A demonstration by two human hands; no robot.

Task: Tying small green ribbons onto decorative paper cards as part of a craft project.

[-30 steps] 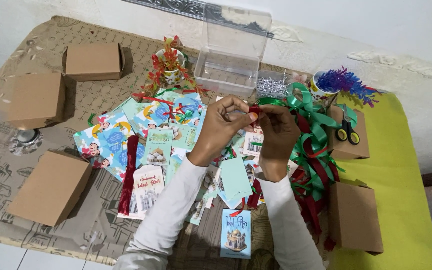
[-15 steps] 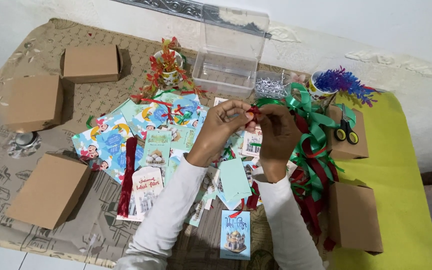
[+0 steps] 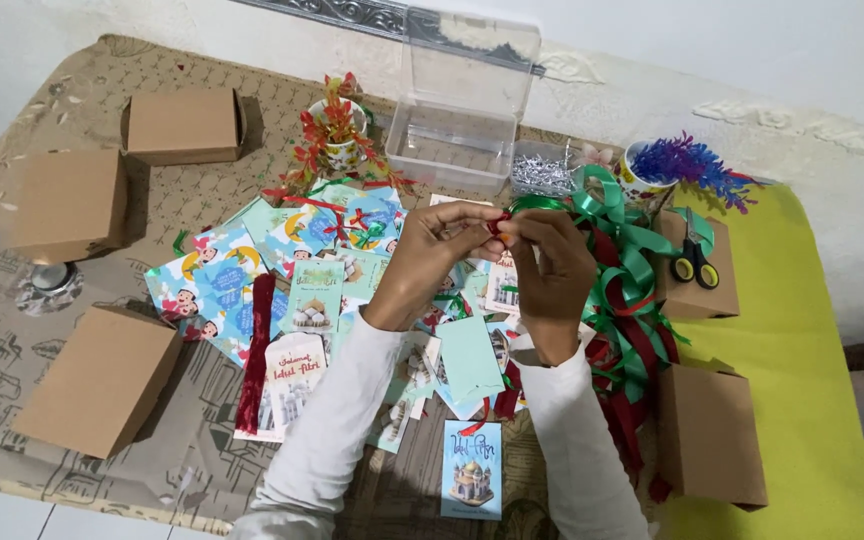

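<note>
Both the left hand [image 3: 442, 250] and right hand [image 3: 552, 270] are pinching a small red ribbon [image 3: 495, 227] mid-worktop, seemingly tying it; tightening needs steady opposing pulls.

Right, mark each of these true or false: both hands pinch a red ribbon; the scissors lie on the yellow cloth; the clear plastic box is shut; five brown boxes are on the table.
1. Both hands, the left hand and the right hand, pinch a small piece of red ribbon between their fingers: true.
2. The black-and-yellow-handled scissors lie on the yellow cloth: false, they rest on a brown cardboard box.
3. The clear plastic storage box is shut: false, its lid stands open.
4. Five brown cardboard boxes are on the table: true.
</note>
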